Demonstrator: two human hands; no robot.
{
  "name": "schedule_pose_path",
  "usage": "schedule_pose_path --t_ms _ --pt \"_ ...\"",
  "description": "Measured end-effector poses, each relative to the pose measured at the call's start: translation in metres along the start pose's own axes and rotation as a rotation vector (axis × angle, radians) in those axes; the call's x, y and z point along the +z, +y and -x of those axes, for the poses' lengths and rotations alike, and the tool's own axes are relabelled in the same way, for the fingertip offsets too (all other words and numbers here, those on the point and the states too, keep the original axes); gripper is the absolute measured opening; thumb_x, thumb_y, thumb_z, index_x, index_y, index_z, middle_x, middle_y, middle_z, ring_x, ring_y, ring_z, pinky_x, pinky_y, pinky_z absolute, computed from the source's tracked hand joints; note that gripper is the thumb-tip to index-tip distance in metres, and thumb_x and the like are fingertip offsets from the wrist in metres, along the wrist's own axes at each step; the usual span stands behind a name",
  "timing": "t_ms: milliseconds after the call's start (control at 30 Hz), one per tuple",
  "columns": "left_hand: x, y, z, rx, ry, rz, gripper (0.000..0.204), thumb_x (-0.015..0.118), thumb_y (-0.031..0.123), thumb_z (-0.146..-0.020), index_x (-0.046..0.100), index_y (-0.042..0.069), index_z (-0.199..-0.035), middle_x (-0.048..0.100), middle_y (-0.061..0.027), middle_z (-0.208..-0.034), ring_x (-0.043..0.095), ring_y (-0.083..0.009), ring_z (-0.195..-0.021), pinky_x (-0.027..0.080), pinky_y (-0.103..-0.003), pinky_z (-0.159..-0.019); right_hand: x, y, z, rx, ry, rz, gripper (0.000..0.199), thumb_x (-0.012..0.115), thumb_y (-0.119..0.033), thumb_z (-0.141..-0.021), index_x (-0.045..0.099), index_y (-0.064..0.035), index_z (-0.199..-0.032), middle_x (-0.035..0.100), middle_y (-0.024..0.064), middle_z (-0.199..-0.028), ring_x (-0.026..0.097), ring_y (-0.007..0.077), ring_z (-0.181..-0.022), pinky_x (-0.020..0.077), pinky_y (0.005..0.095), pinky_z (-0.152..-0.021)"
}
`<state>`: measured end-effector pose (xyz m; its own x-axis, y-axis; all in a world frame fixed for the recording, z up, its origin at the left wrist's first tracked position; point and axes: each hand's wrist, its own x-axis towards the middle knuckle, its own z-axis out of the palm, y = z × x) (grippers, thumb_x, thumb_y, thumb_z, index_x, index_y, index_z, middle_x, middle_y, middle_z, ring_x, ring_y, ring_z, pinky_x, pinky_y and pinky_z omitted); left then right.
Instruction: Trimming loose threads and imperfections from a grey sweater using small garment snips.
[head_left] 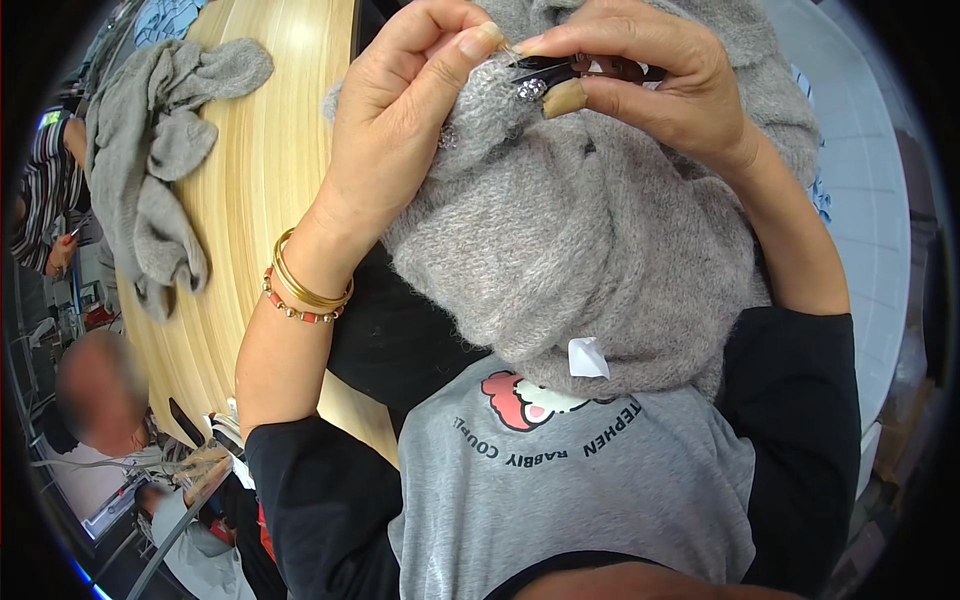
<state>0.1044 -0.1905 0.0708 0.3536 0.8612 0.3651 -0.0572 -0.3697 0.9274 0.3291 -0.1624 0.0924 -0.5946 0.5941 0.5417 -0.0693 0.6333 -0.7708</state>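
Observation:
A fuzzy grey knit garment (560, 240) lies bunched across my lap and chest, with a small white tag (588, 357) near its lower edge. At its upper edge, my left hand (400, 110) is closed, pinching the knit and what looks like a fine thread between thumb and finger. My right hand (665, 85) is closed around a small dark tool (620, 68), which looks like thread snips, its black tip against the knit. One right fingertip wears a tan cover (565, 98). A sparkly button (531, 90) sits beside the tip; another sparkly button (446, 137) shows by my left hand.
At my left runs a light wooden table (255, 130) with another grey knit garment (150, 150) on it. Blue patterned cloth (165, 20) lies at the far left. A pale, curved white surface (860, 230) stands at my right. Other people are beyond the table's left side.

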Motion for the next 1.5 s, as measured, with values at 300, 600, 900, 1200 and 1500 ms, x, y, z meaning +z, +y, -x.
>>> schedule_pose_path --t_ms 300,600,900,1200,1500 --pt "0.000 0.008 -0.001 -0.235 -0.076 0.434 0.016 0.052 0.019 -0.098 0.057 0.006 -0.107 0.060 0.0019 -0.097 0.057 -0.0038 -0.089 0.045 -0.020 -0.081 -0.004 -0.023 0.006 -0.075 -0.001 0.120 0.028 0.073 -0.002 -0.079 0.069 0.0027 -0.106 0.065 0.0114 -0.083 0.060 0.0172 -0.070 0.0454 0.0267 -0.062" --pt "0.015 0.019 -0.002 -0.388 0.081 0.517 0.014 0.049 0.018 -0.099 0.055 0.006 -0.100 0.063 -0.0006 -0.088 0.057 -0.0048 -0.073 0.047 -0.018 -0.065 0.000 -0.021 0.007 -0.193 -0.022 0.357 0.025 0.072 0.000 -0.079 0.069 0.0019 -0.104 0.065 0.0123 -0.083 0.061 0.0199 -0.070 0.0465 0.0282 -0.063" --pt "0.010 0.018 -0.002 -0.453 0.126 0.361 0.015 0.052 0.018 -0.098 0.058 0.005 -0.100 0.061 0.0014 -0.085 0.053 -0.0032 -0.070 0.043 -0.017 -0.063 0.012 -0.025 0.005 0.750 0.146 -0.386 0.042 0.071 -0.007 -0.083 0.054 0.0048 -0.120 0.063 0.0044 -0.097 0.056 0.0043 -0.074 0.0428 0.0167 -0.062" --pt "-0.026 0.024 0.000 -0.359 -0.126 0.094 0.023 0.048 0.025 -0.099 0.061 0.005 -0.104 0.059 0.0033 -0.091 0.054 -0.0031 -0.084 0.041 -0.016 -0.077 0.007 -0.013 0.003 0.761 0.153 -0.394 0.025 0.068 -0.022 -0.087 0.056 -0.0132 -0.068 0.042 -0.0081 -0.057 0.030 0.0028 -0.047 0.0199 0.0217 -0.044" --pt "-0.023 0.025 0.006 -0.289 -0.026 -0.057 0.025 0.055 0.021 -0.096 0.063 0.005 -0.112 0.064 0.0015 -0.100 0.056 -0.0028 -0.093 0.042 -0.018 -0.084 -0.009 -0.002 0.007 0.647 0.215 -0.461 0.029 0.068 -0.023 -0.087 0.051 -0.0146 -0.065 0.037 -0.0073 -0.052 0.028 0.0043 -0.044 0.0195 0.0230 -0.043"
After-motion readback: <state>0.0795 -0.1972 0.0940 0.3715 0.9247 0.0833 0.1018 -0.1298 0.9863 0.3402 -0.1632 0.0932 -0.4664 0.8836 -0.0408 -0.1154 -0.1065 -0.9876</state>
